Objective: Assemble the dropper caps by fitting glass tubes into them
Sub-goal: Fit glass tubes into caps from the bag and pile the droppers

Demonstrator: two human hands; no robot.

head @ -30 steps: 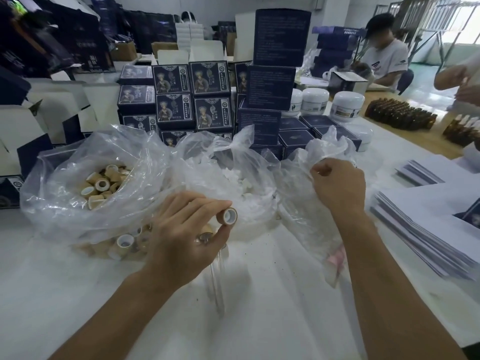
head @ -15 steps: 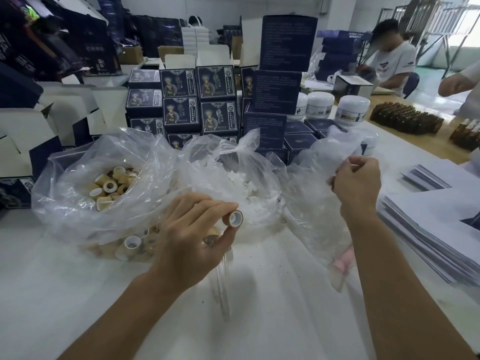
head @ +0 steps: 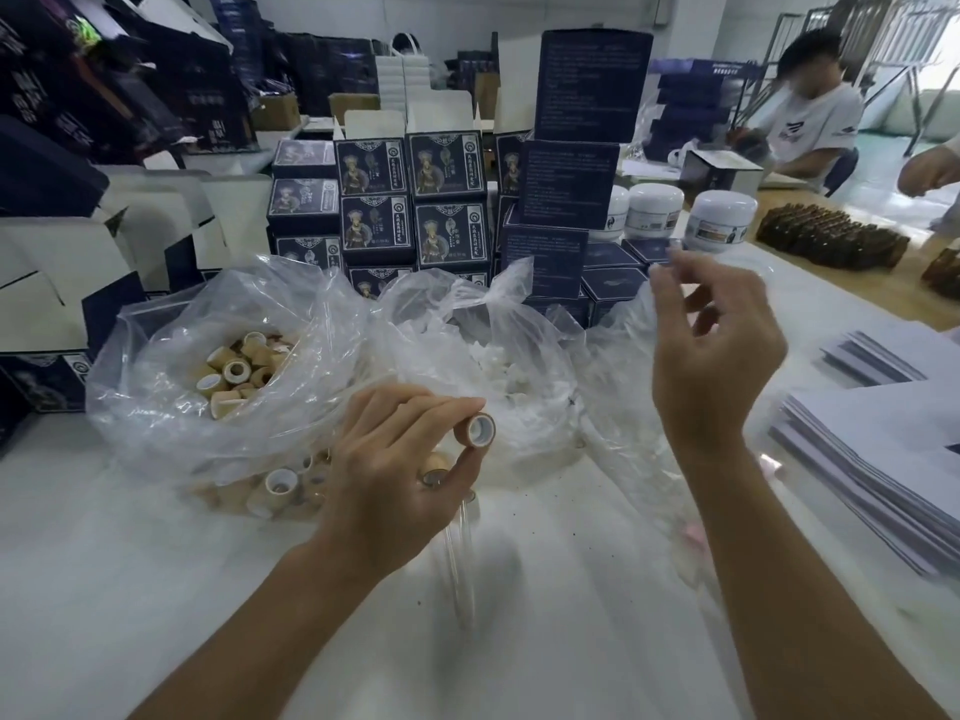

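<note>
Your left hand (head: 395, 475) is pinching a tan, white-lined round dropper cap (head: 475, 431) at its fingertips while clear glass tubes (head: 460, 553) hang blurred beneath. Your raised right hand (head: 711, 356) is curling its fingers (head: 662, 283); whether they are gripping anything, I cannot tell.

No text can be read with certainty. The dark blue boxes (head: 451, 200) stacked behind the bags carry a printed figure, a round emblem and vertical columns of characters, all too small to make out. The tall boxes (head: 592, 85) beside them show blocks of fine pale print, illegible. The white jars (head: 723, 220) bear labels with what may be a small picture and lettering, blurred. A person's white shirt (head: 815, 124) has a dark logo, not readable.
</note>
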